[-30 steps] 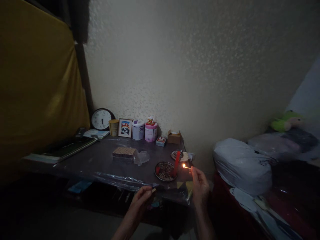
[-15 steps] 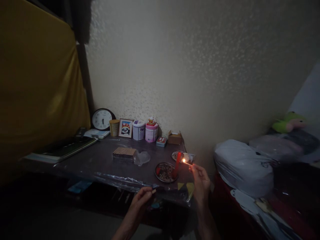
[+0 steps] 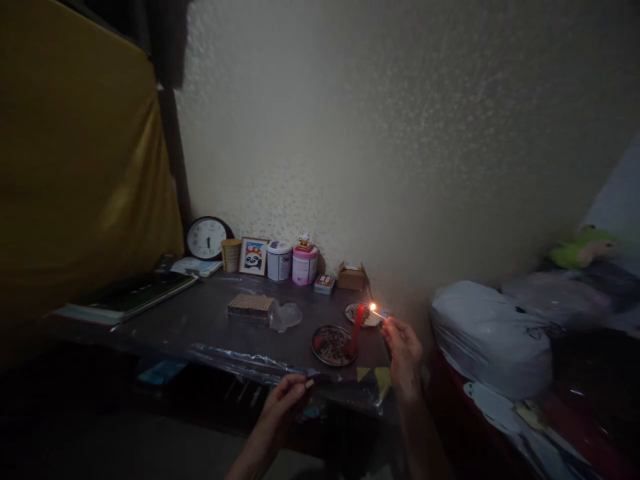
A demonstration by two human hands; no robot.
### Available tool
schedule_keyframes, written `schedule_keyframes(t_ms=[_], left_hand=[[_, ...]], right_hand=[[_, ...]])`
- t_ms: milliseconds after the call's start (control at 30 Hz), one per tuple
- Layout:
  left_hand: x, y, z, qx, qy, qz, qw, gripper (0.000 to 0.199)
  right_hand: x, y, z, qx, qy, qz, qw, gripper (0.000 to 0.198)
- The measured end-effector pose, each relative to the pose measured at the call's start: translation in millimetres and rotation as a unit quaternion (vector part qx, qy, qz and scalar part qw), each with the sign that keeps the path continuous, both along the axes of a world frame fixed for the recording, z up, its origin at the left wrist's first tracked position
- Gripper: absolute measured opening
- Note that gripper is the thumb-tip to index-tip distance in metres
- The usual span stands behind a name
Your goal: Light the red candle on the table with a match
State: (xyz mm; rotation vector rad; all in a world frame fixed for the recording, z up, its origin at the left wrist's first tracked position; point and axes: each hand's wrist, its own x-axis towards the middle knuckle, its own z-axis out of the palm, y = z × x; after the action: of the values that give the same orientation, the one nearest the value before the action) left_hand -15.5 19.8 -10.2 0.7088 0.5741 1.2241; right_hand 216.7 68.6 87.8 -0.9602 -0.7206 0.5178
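Observation:
My right hand (image 3: 404, 343) pinches a burning match (image 3: 379, 313), its flame just right of the top of a red candle (image 3: 357, 327). The candle stands upright, leaning slightly, at the right side of a round metal plate (image 3: 320, 357) with dark bits on it. Behind lies a second small plate (image 3: 373, 323), partly covered by the candle and the match. Low in front of the table edge, my left hand (image 3: 287, 395) is closed on a small box, probably a matchbox (image 3: 309, 384), of which only a pale end shows.
On the plastic-covered table (image 3: 200, 320) lie a striped block-like stack (image 3: 250, 307) and a crumpled clear bag (image 3: 289, 316). Along the wall stand a clock (image 3: 207, 238), a cup (image 3: 231, 256), a framed panda picture (image 3: 253, 257), two tins and a cardboard box (image 3: 351, 276). White bags (image 3: 490, 333) sit at right.
My right hand has raised the match slightly, so its flame is now higher, level with the candle's top. My left hand keeps its place, still closed on the small box.

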Motion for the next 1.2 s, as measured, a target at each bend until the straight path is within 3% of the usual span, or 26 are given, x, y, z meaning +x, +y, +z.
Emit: schedule_keyframes(t_ms=[533,1200], left_hand=[[1,7,-11.7,0.013,-0.009,0.001,1.0,0.022],[-2,4,-4.1,-0.008,-0.015,0.004,1.0,0.021]], right_hand=[[3,24,-2,-0.007,-0.037,0.0,0.999,0.022],[3,34,-2,-0.014,-0.056,-0.001,0.998,0.018]])
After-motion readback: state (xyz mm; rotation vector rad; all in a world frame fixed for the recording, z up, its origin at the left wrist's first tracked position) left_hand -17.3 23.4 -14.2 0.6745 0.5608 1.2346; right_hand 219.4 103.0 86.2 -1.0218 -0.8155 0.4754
